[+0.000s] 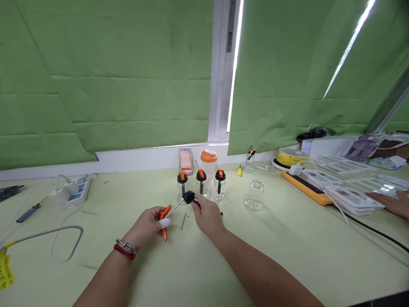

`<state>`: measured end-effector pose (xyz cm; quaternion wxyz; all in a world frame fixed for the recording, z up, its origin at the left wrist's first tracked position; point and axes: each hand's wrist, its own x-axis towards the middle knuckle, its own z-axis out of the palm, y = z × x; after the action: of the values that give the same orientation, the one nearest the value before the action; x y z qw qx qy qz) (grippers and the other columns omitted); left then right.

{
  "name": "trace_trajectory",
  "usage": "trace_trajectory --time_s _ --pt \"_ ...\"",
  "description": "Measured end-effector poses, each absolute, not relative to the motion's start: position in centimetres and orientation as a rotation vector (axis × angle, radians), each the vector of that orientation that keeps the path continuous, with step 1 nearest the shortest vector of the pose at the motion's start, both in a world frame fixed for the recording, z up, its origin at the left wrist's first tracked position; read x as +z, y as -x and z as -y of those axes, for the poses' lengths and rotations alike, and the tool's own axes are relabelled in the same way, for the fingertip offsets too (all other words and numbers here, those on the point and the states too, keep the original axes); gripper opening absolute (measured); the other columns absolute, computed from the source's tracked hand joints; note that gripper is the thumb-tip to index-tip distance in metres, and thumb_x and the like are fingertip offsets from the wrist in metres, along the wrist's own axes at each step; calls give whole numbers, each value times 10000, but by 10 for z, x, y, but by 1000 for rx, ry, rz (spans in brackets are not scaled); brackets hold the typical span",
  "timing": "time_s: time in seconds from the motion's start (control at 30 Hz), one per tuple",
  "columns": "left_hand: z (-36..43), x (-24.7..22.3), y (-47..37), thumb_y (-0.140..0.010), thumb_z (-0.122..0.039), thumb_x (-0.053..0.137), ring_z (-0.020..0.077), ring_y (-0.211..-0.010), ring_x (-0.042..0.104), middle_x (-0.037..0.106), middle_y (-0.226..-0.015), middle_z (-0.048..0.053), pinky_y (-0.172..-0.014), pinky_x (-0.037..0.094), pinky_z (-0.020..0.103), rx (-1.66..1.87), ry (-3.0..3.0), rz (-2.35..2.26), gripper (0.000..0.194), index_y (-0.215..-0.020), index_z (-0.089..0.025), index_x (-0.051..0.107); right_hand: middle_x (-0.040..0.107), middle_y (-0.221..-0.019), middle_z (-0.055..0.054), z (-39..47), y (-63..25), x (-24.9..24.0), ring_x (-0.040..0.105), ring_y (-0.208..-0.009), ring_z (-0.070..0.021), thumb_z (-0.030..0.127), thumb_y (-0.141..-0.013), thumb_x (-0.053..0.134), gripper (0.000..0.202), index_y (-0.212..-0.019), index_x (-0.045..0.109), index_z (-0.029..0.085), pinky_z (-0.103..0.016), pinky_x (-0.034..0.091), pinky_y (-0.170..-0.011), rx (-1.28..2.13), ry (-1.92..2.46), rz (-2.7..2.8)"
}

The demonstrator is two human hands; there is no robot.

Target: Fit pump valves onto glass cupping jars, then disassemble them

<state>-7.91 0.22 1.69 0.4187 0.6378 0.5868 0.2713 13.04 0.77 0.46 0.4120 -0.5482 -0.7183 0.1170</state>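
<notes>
Left of centre in the frame, the left hand has its fingers closed on an orange-handled metal rod. At centre, the right hand pinches a black plastic piece at the rod's far end. Behind, three black-topped glass jars stand on the bench.

Green blinds, grey window frame, bright light slits; white ledge, pale tabletop

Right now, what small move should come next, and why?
Probably steady the black piece in the right hand and align the metal rod: the left hand holds the orange handle, and the rod's tip seems to meet the piece.
</notes>
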Motion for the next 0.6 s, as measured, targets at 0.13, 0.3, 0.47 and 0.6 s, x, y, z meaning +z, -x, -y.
trace_trajectory --time_s 0.13,0.3,0.47,0.6 --pt "-11 5 78 -805 -408 469 191 -601 630 650 -795 75 -555 474 280 490 -1799 -1946 410 -1085 -112 518 702 -943 -71 -13 -145 3 639 -817 -200 282 -896 406 306 -1092 614 171 -268 461 -702 245 1366 1734" --pt "-16 0 65 -800 -337 452 294 -754 628 654 -800 145 -605 425 341 372 -1957 -2107 223 -772 -155 578 709 -887 -57 -12 -145 -3 641 -779 -193 265 -886 429 284 -1071 627 180 -270 465 -696 191 1309 1786" --pt "-14 4 56 -810 -323 429 301 -704 625 662 -772 143 -545 398 332 263 -1948 -2245 217 -773 -170 578 710 -912 -70 -11 -143 -2 645 -801 -194 258 -889 426 288 -1075 624 163 -280 478 -718 154 1237 1760" --pt "-4 20 62 -880 -405 299 299 -793 606 657 -878 139 -586 403 343 399 -1997 -2301 368 -929 -166 574 705 -922 -81 -4 -143 3 639 -822 -195 243 -900 406 284 -1068 620 162 -301 486 -743 92 1120 1756"
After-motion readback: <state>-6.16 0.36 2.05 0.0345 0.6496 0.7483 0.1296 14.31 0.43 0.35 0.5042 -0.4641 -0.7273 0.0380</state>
